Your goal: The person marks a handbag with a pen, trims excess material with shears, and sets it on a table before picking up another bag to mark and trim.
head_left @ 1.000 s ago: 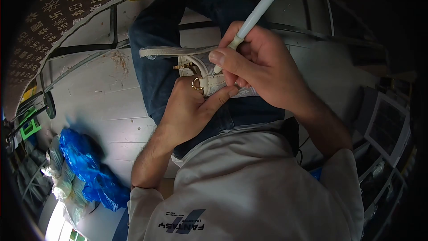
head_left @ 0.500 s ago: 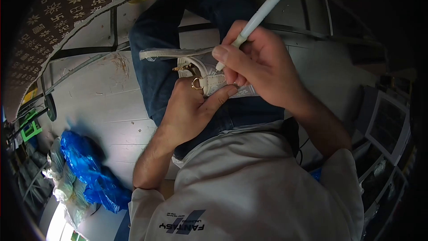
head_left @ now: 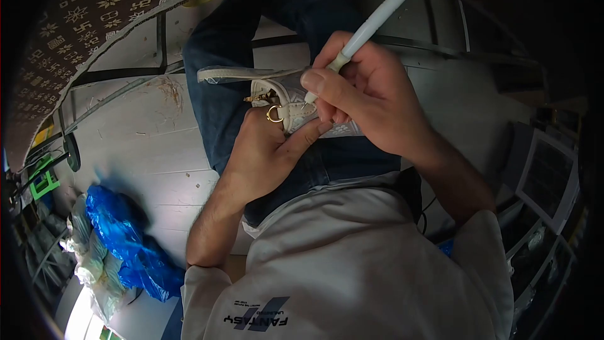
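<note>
A small cream-coloured bag (head_left: 300, 112) with a gold ring (head_left: 274, 114) and a strap (head_left: 251, 74) lies on my lap. My left hand (head_left: 267, 148) is closed on the bag's near side, thumb on top and fingers partly hidden behind it. Between the thumb and fingers of my right hand (head_left: 362, 91) is a white pen-like tool (head_left: 374, 23), slanting up to the right. Its thin tip meets the cream tab beside the ring. A gold zip (head_left: 257, 98) shows at the bag's left end.
Blue plastic bags (head_left: 129, 239) and pale plastic bags (head_left: 91, 264) lie on the floor to the left. Patterned brown cloth (head_left: 82, 19) hangs at the upper left. Thin dark bars cross the floor beyond my knees. A framed panel (head_left: 546, 173) stands at the right.
The tool's tip has shifted slightly left and down along the tab, and its top end has moved a little right. My left thumb has drawn back slightly to the left.
</note>
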Action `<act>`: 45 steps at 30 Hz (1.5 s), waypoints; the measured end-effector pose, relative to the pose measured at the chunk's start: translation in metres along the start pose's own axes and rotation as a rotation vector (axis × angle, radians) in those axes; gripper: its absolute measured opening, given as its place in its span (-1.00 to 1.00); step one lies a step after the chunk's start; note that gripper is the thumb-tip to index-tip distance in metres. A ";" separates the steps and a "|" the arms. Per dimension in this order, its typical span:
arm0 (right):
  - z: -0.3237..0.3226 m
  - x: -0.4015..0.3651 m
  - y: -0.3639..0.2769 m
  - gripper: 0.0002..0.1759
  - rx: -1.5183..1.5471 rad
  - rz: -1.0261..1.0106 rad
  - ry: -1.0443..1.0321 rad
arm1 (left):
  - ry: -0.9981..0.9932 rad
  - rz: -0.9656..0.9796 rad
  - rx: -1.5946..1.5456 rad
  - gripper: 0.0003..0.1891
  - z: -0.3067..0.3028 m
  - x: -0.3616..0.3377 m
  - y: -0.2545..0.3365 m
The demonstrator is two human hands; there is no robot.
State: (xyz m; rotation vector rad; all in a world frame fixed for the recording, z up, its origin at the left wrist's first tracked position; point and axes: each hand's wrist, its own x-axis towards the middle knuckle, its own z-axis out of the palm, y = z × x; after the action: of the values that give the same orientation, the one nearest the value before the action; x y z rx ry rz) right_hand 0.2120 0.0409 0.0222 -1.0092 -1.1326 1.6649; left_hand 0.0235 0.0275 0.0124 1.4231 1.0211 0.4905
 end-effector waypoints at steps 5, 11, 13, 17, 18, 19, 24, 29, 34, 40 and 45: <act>0.004 -0.004 0.002 -0.86 -0.071 -0.023 0.007 | 0.041 0.103 -0.016 -0.86 0.002 0.002 -0.012; 0.005 -0.001 0.009 -0.85 -0.575 -0.431 0.107 | 0.086 0.131 0.022 -0.85 0.003 0.003 -0.015; 0.013 -0.004 0.021 -0.81 -0.817 -0.814 0.184 | 0.047 0.014 0.118 -0.84 -0.002 -0.001 -0.019; 0.014 -0.010 0.006 -0.85 -0.151 -0.060 0.179 | 0.046 0.001 0.188 -0.81 0.002 0.001 -0.013; 0.010 -0.008 0.002 -0.85 -0.149 -0.060 0.182 | 0.074 0.025 0.089 -0.81 0.006 0.002 -0.012; 0.002 -0.005 -0.002 -0.85 -0.042 0.028 0.106 | 0.100 0.050 -0.013 -0.80 0.009 0.003 -0.011; 0.006 -0.009 0.019 -0.85 -0.701 -0.572 0.099 | 0.072 0.063 0.095 -0.82 0.002 0.000 -0.016; 0.004 -0.005 0.007 -0.85 -0.212 -0.148 0.102 | 0.073 0.060 0.075 -0.84 0.006 0.005 -0.006; 0.005 -0.003 0.018 -0.82 -0.825 -0.728 0.152 | 0.036 0.032 0.252 -0.79 -0.001 0.003 -0.021; 0.006 -0.005 0.002 -0.81 -0.133 -0.008 0.130 | 0.101 0.066 0.088 -0.76 0.006 0.003 -0.007; 0.004 -0.003 0.009 -0.82 -0.671 -0.519 0.108 | 0.119 0.104 0.021 -0.77 0.007 0.002 -0.016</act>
State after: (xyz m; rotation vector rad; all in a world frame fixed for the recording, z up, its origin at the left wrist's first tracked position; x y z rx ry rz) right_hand 0.2068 0.0353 0.0152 -1.0594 -1.7530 0.8158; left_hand 0.0254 0.0232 -0.0049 1.4845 1.0532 0.6486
